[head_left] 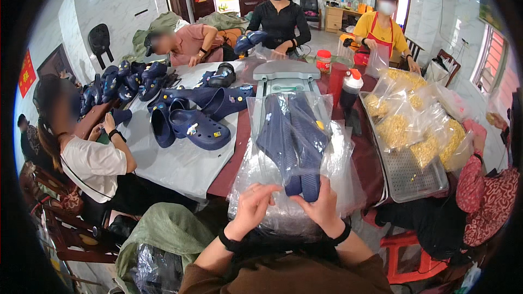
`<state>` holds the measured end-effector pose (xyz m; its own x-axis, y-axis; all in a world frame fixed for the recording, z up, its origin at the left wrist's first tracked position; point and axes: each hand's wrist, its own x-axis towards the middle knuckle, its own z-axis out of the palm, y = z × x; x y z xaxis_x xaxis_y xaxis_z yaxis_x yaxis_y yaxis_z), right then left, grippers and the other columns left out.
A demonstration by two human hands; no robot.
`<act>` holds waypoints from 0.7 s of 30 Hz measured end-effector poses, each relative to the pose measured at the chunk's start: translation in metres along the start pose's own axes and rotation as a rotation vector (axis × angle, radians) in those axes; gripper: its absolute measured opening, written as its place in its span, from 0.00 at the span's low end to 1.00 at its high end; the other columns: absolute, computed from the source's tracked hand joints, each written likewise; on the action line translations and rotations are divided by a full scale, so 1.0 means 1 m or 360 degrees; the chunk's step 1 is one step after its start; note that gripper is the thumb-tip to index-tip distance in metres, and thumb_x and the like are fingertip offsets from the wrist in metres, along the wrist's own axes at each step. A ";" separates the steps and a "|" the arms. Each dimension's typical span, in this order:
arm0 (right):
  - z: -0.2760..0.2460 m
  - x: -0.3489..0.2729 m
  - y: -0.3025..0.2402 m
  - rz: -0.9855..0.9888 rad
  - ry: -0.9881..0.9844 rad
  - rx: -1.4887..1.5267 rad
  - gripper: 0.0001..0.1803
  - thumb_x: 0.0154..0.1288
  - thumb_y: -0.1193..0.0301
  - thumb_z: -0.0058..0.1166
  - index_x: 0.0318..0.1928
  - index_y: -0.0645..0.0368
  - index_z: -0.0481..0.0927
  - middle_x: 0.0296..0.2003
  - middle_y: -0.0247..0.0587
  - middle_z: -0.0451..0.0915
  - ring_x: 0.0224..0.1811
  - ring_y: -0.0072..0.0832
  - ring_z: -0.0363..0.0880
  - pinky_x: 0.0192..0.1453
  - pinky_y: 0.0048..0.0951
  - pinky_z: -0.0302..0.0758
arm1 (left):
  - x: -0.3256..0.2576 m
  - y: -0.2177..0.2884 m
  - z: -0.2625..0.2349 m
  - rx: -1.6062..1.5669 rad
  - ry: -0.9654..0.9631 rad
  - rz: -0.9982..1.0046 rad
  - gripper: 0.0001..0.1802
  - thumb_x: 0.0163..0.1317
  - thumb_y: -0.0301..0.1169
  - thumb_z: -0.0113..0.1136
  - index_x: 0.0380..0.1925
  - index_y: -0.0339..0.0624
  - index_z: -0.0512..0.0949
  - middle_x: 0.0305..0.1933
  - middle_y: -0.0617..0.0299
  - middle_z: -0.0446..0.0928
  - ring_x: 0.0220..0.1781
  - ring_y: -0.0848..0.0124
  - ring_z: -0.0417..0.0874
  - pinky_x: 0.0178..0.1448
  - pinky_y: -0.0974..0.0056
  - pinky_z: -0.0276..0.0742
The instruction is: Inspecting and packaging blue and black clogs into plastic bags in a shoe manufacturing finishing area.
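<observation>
Around you a crowded dark-red worktable [239,147] runs away from your hands, with other people seated along both sides. Your left hand [251,206] and right hand [321,207] both pinch the lower mouth of a clear plastic bag [275,114], which stands up just beyond your fingers with a pair of navy foam clogs [294,141] inside, heels toward you. Beneath your wrists lies a stack of clear bags [256,171]. To your left sit loose navy clogs [199,128]; to your right, a metal tray [406,177] of yellow-filled bags [395,130]. Keep both pinches level and the film taut, so the pair stays seated.
</observation>
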<state>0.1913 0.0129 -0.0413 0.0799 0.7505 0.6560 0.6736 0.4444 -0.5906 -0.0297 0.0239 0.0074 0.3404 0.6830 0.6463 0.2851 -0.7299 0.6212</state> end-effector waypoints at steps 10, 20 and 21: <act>0.028 0.023 0.034 0.0298 -0.0220 -0.0284 0.43 0.47 0.54 0.80 0.55 0.65 0.68 0.41 0.55 0.80 0.44 0.54 0.81 0.45 0.46 0.78 | -0.001 -0.047 0.030 -0.0227 0.0175 -0.0734 0.10 0.70 0.20 0.53 0.46 0.37 0.82 0.25 0.58 0.81 0.35 0.66 0.86 0.37 0.65 0.79; 0.000 0.005 0.055 -0.0024 -0.0435 0.0177 0.43 0.51 0.62 0.78 0.61 0.69 0.67 0.48 0.58 0.76 0.48 0.51 0.79 0.53 0.44 0.77 | -0.015 -0.056 0.008 0.0247 0.0138 -0.0490 0.49 0.52 0.34 0.80 0.72 0.43 0.64 0.71 0.47 0.68 0.70 0.55 0.74 0.55 0.56 0.82; -0.001 0.003 0.058 0.0103 -0.0474 0.0344 0.43 0.53 0.64 0.76 0.63 0.69 0.66 0.49 0.58 0.76 0.49 0.49 0.79 0.54 0.43 0.77 | -0.014 -0.057 0.011 0.0249 0.0096 -0.0553 0.49 0.52 0.34 0.80 0.72 0.43 0.64 0.71 0.47 0.68 0.70 0.55 0.74 0.55 0.56 0.82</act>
<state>0.2313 0.0405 -0.0738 -0.1211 0.8757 0.4674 0.5009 0.4605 -0.7328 -0.0412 0.0553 -0.0418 0.1475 0.8873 0.4370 0.5089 -0.4469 0.7357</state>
